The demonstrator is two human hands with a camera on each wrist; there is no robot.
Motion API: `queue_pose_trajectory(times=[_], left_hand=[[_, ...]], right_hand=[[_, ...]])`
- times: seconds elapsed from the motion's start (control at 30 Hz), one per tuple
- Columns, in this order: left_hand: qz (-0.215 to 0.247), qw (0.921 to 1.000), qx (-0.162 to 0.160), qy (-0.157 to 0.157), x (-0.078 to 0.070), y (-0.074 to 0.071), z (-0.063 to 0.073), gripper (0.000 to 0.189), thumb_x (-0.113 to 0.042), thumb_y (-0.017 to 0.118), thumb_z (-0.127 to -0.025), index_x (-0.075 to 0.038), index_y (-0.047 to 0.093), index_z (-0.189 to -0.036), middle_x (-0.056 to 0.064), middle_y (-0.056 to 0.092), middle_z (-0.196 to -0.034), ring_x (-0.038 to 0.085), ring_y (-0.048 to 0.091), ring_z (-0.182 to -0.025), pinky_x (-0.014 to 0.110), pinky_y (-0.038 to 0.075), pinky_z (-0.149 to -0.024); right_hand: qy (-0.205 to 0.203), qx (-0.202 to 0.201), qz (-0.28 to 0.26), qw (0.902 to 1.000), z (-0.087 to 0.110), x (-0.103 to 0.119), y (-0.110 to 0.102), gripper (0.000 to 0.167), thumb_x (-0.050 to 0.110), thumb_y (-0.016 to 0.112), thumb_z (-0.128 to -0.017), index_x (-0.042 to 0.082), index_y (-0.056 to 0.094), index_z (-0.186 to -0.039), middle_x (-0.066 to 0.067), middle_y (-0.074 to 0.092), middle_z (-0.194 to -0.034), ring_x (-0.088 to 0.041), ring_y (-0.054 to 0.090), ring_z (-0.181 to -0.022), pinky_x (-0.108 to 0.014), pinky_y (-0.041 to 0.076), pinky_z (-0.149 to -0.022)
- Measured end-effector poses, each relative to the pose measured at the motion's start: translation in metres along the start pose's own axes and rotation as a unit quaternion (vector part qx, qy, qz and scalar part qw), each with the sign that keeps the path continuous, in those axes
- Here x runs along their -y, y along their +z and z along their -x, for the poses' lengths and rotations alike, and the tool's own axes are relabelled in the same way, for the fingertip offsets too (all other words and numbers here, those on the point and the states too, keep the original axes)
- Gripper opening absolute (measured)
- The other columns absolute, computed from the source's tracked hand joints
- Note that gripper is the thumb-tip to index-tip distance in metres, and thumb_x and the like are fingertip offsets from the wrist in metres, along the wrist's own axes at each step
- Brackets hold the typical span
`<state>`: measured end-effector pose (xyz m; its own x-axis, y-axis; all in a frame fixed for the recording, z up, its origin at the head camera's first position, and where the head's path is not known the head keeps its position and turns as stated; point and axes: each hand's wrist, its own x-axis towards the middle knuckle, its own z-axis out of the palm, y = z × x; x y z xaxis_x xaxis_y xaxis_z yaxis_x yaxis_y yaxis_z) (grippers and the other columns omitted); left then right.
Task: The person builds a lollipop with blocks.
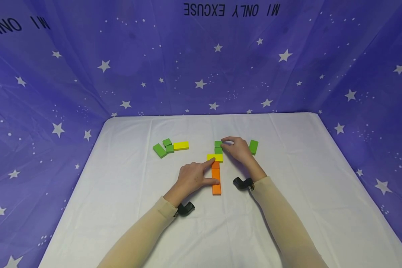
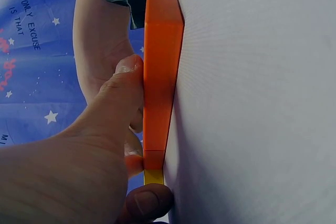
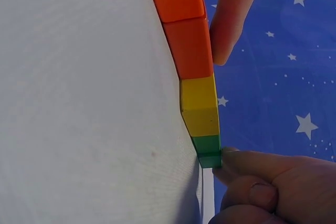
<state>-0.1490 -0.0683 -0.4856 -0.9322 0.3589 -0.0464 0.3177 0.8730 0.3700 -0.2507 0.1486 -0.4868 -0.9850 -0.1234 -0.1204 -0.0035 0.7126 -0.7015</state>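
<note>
A line of blocks stands on the white table: a long orange block [image 1: 217,189], a small orange block [image 1: 216,165], a yellow block [image 1: 219,156] set crosswise, then a near green cube [image 1: 218,150] and a far green cube [image 1: 217,143]. My left hand [image 1: 192,175] spans the line from its left, index fingertip at the yellow block and thumb on the long orange block [image 2: 160,77]. From the right, my right hand [image 1: 238,149] touches the far green cube's side with index finger and thumb. In the right wrist view, its fingertips meet the green end [image 3: 210,153].
Left of the line lie a green block [image 1: 159,150], two small green cubes [image 1: 167,142] and a yellow block [image 1: 181,146], close together. Another green block [image 1: 253,147] lies beyond my right hand. A purple star-printed curtain [image 1: 201,56] surrounds the white-covered table [image 1: 120,208].
</note>
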Motion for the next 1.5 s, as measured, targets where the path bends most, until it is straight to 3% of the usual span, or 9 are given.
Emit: queue_pose_trajectory(times=[0.63, 0.73, 0.87, 0.93, 1.0, 1.1, 1.5], left_hand=[[-0.001, 1.0, -0.003, 0.003, 0.001, 0.0, 0.0, 0.093, -0.076, 0.079, -0.079, -0.034, 0.053, -0.158, -0.001, 0.054, -0.065, 0.017, 0.048, -0.061, 0.03, 0.036, -0.055], [0.0, 1.0, -0.001, 0.002, 0.001, -0.001, 0.0, 0.093, -0.076, 0.078, -0.078, -0.034, 0.053, -0.158, 0.0, 0.054, -0.064, 0.017, 0.047, -0.06, 0.03, 0.035, -0.055], [0.0, 1.0, 0.003, 0.002, 0.001, -0.001, 0.0, 0.093, -0.076, 0.078, -0.079, -0.034, 0.052, -0.158, 0.0, 0.053, -0.064, 0.018, 0.047, -0.06, 0.03, 0.035, -0.055], [-0.002, 1.0, 0.005, 0.002, 0.001, -0.001, 0.0, 0.093, -0.076, 0.078, -0.079, -0.034, 0.052, -0.158, 0.0, 0.054, -0.064, 0.017, 0.047, -0.06, 0.03, 0.035, -0.056], [-0.002, 1.0, 0.005, 0.002, 0.001, -0.001, 0.0, 0.093, -0.076, 0.078, -0.079, -0.035, 0.052, -0.158, -0.001, 0.054, -0.065, 0.017, 0.048, -0.06, 0.03, 0.035, -0.056], [-0.001, 1.0, 0.004, 0.003, 0.001, -0.001, 0.0, 0.093, -0.076, 0.078, -0.079, -0.034, 0.052, -0.158, -0.001, 0.054, -0.065, 0.017, 0.049, -0.061, 0.03, 0.035, -0.056], [0.001, 0.9999, 0.008, 0.007, 0.002, -0.001, -0.001, 0.094, -0.078, 0.076, -0.079, -0.034, 0.051, -0.159, -0.002, 0.048, -0.063, 0.017, 0.043, -0.059, 0.029, 0.032, -0.056]], right_hand=[[-0.009, -0.001, 0.004, 0.9999, -0.001, -0.001, -0.001, 0.04, 0.036, 0.068, -0.102, 0.017, 0.073, -0.138, -0.016, 0.065, -0.148, -0.042, 0.059, -0.139, -0.057, 0.047, -0.113], [-0.004, -0.003, -0.003, 1.0, 0.0, -0.002, -0.004, 0.042, 0.038, 0.067, -0.102, 0.018, 0.072, -0.139, -0.016, 0.065, -0.149, -0.04, 0.065, -0.128, -0.053, 0.053, -0.104], [-0.009, 0.0, -0.025, 0.9997, -0.001, -0.003, -0.011, 0.043, 0.039, 0.067, -0.102, 0.022, 0.07, -0.141, -0.016, 0.075, -0.129, -0.03, 0.072, -0.1, -0.039, 0.055, -0.081], [-0.02, 0.005, -0.04, 0.999, -0.001, -0.004, -0.015, 0.043, 0.04, 0.068, -0.102, 0.023, 0.069, -0.143, -0.014, 0.079, -0.104, -0.024, 0.07, -0.083, -0.033, 0.051, -0.071], [-0.032, 0.011, -0.055, 0.9979, 0.0, -0.004, -0.021, 0.044, 0.039, 0.069, -0.102, 0.024, 0.068, -0.144, -0.009, 0.073, -0.078, -0.019, 0.062, -0.066, -0.03, 0.046, -0.062], [-0.039, 0.014, -0.066, 0.9969, 0.003, -0.004, -0.028, 0.046, 0.038, 0.07, -0.102, 0.023, 0.066, -0.145, -0.002, 0.058, -0.06, -0.015, 0.048, -0.056, -0.029, 0.039, -0.054], [-0.03, 0.014, -0.084, 0.9959, 0.01, -0.025, -0.057, 0.054, 0.04, 0.073, -0.1, 0.022, 0.063, -0.149, 0.002, 0.05, -0.057, -0.016, 0.044, -0.051, -0.031, 0.041, -0.053]])
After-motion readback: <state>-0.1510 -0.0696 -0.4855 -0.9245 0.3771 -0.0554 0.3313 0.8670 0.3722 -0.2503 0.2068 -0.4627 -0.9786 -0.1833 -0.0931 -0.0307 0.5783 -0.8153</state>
